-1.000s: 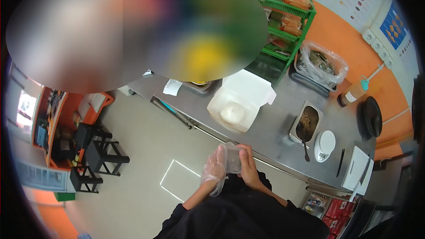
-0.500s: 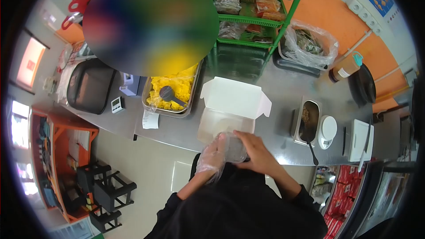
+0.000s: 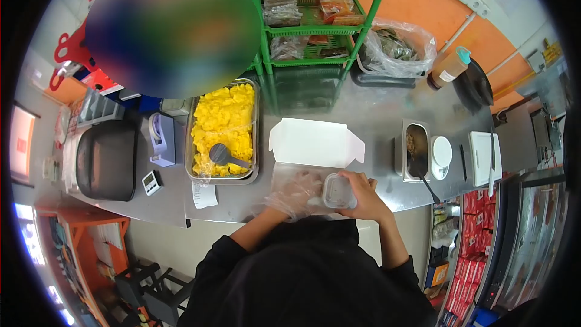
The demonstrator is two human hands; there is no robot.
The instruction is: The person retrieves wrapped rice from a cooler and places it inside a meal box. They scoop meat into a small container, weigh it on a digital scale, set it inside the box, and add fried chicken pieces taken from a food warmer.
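Note:
My right hand (image 3: 368, 198) is closed around a small clear plastic tub (image 3: 339, 191), held over the right front part of an open white cardboard box (image 3: 315, 143). The box's lid is folded back away from me. Just left of the tub, my left hand (image 3: 298, 194) wears a loose clear plastic glove and hovers over the box's front part. Motion and the crinkled glove smear its fingers, so I cannot make out their pose. Whether anything is inside the tub is unclear.
A metal tray of yellow chunks (image 3: 225, 127) holds a grey scoop (image 3: 221, 154). Rightward stand a metal pan with a dark spoon (image 3: 417, 174), a white scale (image 3: 442, 151) and a white board (image 3: 483, 158). A green rack (image 3: 315, 30) rises behind; a tape dispenser (image 3: 162, 139) sits left.
My hands have drawn apart: the left moved off the tub, while the right keeps hold of it and has shifted right and slightly up. The camera view has also shifted.

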